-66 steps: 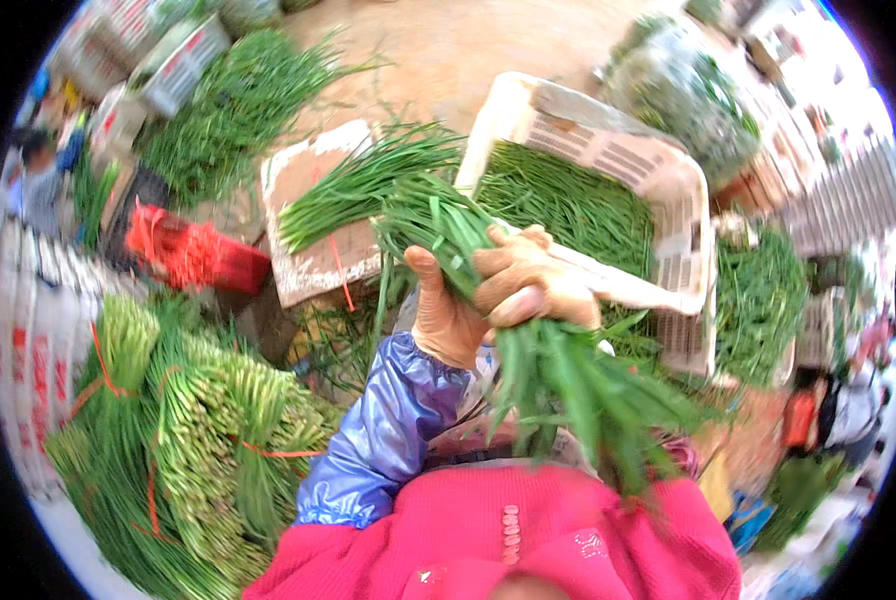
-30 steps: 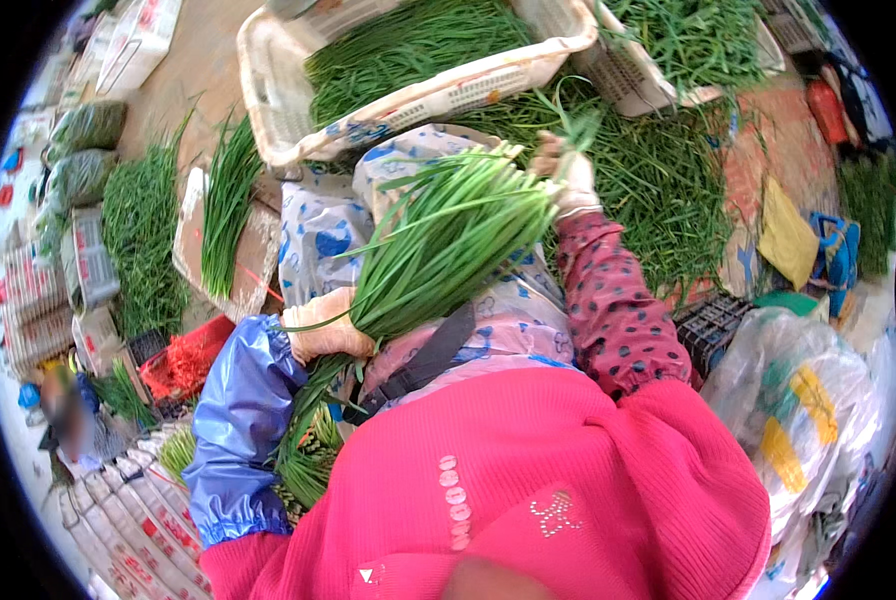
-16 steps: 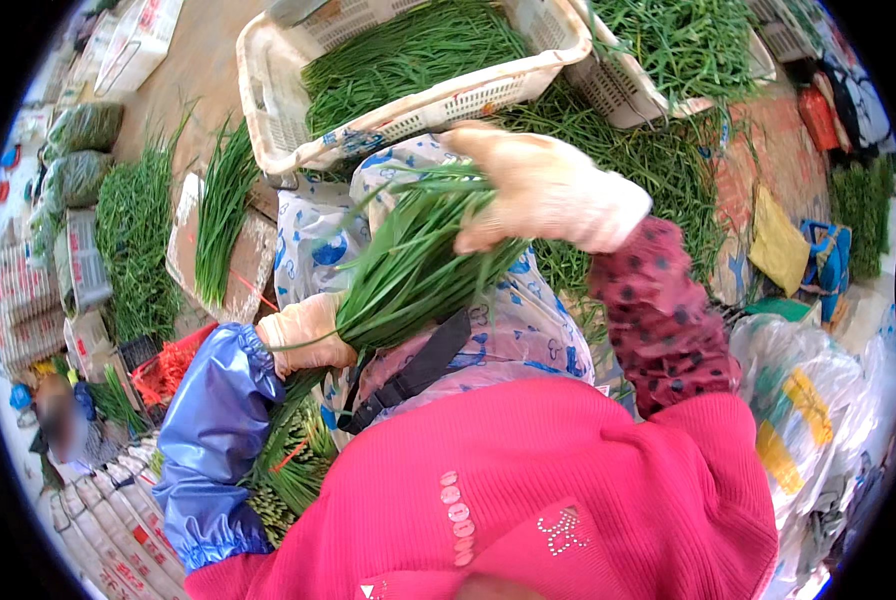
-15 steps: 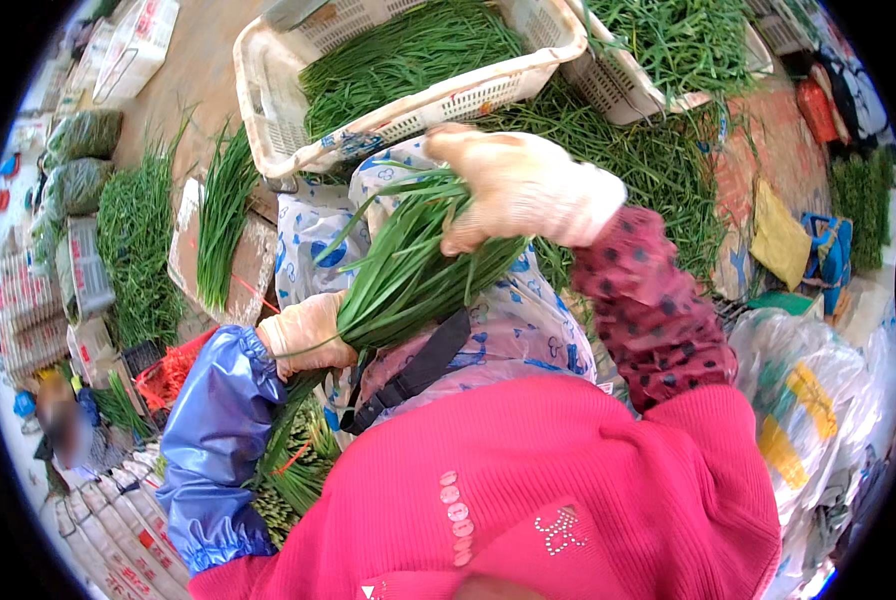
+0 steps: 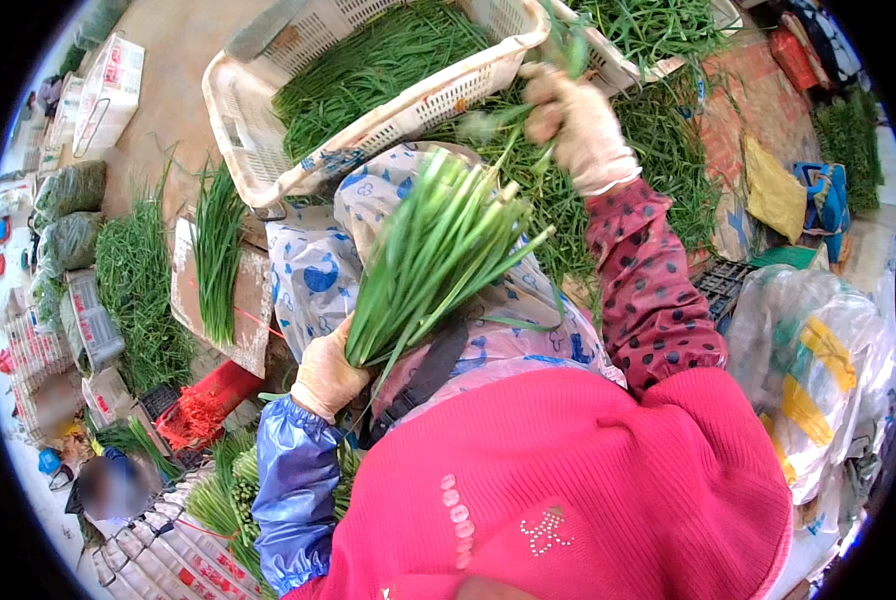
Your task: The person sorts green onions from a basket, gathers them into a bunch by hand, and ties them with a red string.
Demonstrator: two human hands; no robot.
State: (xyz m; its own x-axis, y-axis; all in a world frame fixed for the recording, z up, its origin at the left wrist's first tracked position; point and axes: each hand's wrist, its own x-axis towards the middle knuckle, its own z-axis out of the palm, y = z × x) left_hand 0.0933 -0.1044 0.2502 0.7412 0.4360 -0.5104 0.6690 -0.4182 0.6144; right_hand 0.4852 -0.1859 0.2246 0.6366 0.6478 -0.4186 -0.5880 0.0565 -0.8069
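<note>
My left hand (image 5: 330, 372), in a pale glove, is closed round the lower end of a bunch of flat-leaved chives (image 5: 423, 260). The bunch slants up and right above my lap, its pale cut ends fanned out at the top. Farther off to the right, my gloved right hand (image 5: 580, 130) is raised over a heap of loose chive leaves (image 5: 658, 190). Its fingers are curled and slightly blurred, with a few loose chive leaves (image 5: 571, 48) sticking out of them. A patterned plastic apron (image 5: 313, 262) covers my knees under the bunch.
Ahead stands a white plastic basket (image 5: 238, 130) holding chives, with another crate (image 5: 623, 72) behind the heap. At left, a tied bunch (image 5: 218, 250) lies on a board (image 5: 193, 290), near a red bundle of ties (image 5: 198, 415). A clear plastic bag (image 5: 808, 360) sits at right.
My right hand has left the bunch and swung up and right, taking a few leaves along. The bunch in my left hand now shows its pale cut ends upward.
</note>
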